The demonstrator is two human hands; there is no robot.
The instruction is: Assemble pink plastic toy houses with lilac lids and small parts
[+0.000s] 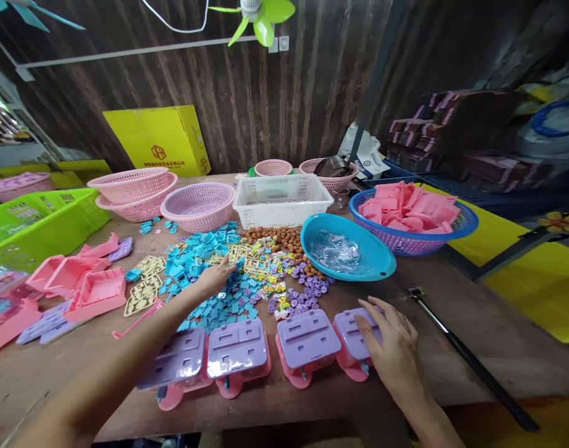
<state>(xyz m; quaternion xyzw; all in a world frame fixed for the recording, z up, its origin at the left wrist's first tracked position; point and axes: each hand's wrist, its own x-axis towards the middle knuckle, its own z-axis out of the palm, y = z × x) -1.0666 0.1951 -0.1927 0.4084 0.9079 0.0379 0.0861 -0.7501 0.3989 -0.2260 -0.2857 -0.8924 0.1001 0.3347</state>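
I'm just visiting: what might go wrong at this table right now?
The left hand is among small blue pieces and cream pieces that already overlap, so reaching in could mix them further. The left forearm passes close by the leftmost purple-lidded box and might knock it. The right hand is at the rightmost purple-lidded box; a careless push might shift it.

One head-worn camera looks forward and down over the bench [266, 410], near enough that the purple-topped boxes [238, 345] show large at lower centre, while the wall [275, 112] spans the frame's top.
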